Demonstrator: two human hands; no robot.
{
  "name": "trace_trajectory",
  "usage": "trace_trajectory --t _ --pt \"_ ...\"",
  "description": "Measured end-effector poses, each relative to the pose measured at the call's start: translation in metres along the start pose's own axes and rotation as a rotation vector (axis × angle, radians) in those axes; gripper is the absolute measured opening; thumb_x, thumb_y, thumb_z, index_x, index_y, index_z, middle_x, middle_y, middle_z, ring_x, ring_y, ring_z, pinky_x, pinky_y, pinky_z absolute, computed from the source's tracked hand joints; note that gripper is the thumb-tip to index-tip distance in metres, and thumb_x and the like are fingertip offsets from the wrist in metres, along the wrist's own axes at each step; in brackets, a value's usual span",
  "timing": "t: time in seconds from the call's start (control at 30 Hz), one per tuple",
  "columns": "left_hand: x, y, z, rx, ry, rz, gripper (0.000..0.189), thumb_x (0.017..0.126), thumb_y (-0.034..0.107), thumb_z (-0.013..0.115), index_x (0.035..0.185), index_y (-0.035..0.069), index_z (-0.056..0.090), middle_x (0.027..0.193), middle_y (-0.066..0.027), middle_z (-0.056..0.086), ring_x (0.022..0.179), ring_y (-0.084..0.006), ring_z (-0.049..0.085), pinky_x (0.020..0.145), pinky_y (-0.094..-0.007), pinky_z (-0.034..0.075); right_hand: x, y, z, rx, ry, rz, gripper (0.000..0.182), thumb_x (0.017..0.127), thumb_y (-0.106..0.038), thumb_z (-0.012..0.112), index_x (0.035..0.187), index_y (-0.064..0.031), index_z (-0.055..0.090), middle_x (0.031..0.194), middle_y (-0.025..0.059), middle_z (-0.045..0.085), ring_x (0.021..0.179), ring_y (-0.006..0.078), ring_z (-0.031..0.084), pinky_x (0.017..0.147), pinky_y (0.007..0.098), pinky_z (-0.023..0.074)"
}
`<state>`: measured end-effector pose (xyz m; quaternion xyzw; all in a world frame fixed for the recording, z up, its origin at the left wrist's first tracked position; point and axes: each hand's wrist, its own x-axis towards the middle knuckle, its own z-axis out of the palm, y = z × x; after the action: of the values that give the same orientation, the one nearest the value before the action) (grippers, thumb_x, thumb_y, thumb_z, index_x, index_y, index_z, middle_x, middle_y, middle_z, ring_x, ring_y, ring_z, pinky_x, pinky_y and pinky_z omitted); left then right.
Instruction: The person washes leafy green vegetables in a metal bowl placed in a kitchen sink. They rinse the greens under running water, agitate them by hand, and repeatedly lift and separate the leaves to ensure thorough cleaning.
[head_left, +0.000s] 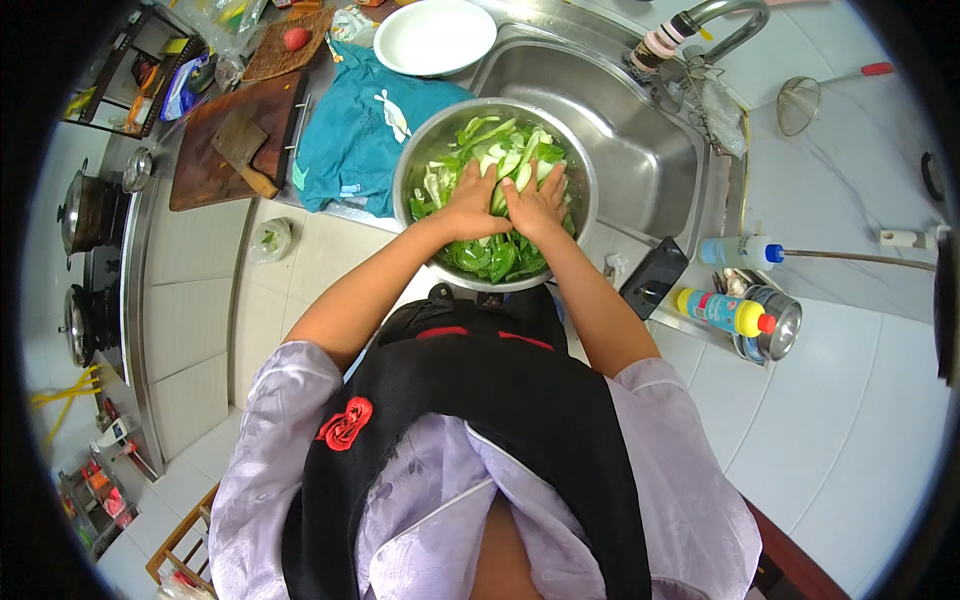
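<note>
A stainless steel basin (583, 225) stands at the front left of the sink, filled with leafy greens (504, 256) in water. Pale cut stalks lie toward the far side and dark leaves toward the near side. Both hands rest side by side on top of the greens, palms down. My left hand (475, 202) has its fingers spread over the stalks and its thumb toward the right. My right hand (537, 201) presses beside it, fingers apart and thumb near a pale stalk. The fingertips partly sink among the pieces; neither hand grasps anything that I can see.
Behind the basin lies the steel sink (622, 135) with its faucet (739, 34). Left are a teal cloth (352, 127), a cutting board (202, 165) with a cleaver (240, 142), and a white bowl (435, 37). Right are a phone (655, 277) and a yellow bottle (721, 313).
</note>
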<state>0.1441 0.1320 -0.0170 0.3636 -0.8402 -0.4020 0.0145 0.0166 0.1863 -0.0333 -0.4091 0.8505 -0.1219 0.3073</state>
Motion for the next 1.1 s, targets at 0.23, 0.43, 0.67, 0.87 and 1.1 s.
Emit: trace_trajectory --t 0.23,0.43,0.67,0.87,1.1 --pt "-0.028 -0.018 -0.007 0.097 0.611 -0.03 0.064 0.073 0.031 0.066 0.119 -0.009 0.045 0.123 -0.03 0.042 0.114 -0.0435 0.039 0.098 -0.0437 0.031 -0.016 0.008 -0.013 0.08 0.217 -0.036 0.083 0.079 -0.054 0.052 0.14 -0.0074 0.018 0.142 0.0291 0.008 0.13 0.0446 0.014 0.104 0.0504 0.0173" --pt "0.007 -0.037 0.009 -0.163 0.474 -0.314 0.103 0.059 0.05 0.076 0.125 -0.014 0.03 0.121 -0.0306 0.044 0.114 -0.0371 0.046 0.098 -0.0377 0.035 0.017 0.035 0.01 0.571 0.178 -0.116 0.1 0.065 -0.037 0.073 0.134 0.0072 0.016 0.129 0.0243 0.039 0.12 0.0363 0.039 0.1 0.0399 0.0309" --pt "0.034 -0.056 0.007 -0.377 0.324 -0.302 0.099 0.057 0.032 0.078 0.129 -0.012 0.027 0.118 -0.0243 0.051 0.109 -0.031 0.051 0.092 -0.0322 0.041 0.009 0.023 0.007 1.191 -0.046 -0.145 0.073 0.066 -0.002 0.07 0.129 -0.0029 0.033 0.119 0.0122 0.05 0.106 0.0226 0.051 0.089 0.0324 0.0416" --pt "0.028 -0.038 -0.008 -0.211 0.41 -0.279 0.081 0.054 0.026 0.074 0.12 -0.009 0.043 0.104 -0.0258 0.058 0.099 -0.0344 0.057 0.087 -0.0337 0.045 0.017 0.036 0.01 0.909 0.152 -0.227 0.072 0.066 -0.008 0.073 0.127 -0.0005 0.035 0.114 0.0138 0.054 0.102 0.0236 0.054 0.087 0.0318 0.0426" --pt "0.018 -0.037 -0.025 -0.148 0.548 -0.254 0.076 0.056 0.025 0.074 0.119 -0.008 0.046 0.103 -0.0263 0.058 0.097 -0.0358 0.057 0.087 -0.0368 0.045 0.002 0.026 -0.018 0.356 0.143 -0.103 0.095 0.069 -0.028 0.072 0.136 0.0014 0.013 0.129 0.0267 0.038 0.115 0.0373 0.042 0.096 0.0385 0.0365"
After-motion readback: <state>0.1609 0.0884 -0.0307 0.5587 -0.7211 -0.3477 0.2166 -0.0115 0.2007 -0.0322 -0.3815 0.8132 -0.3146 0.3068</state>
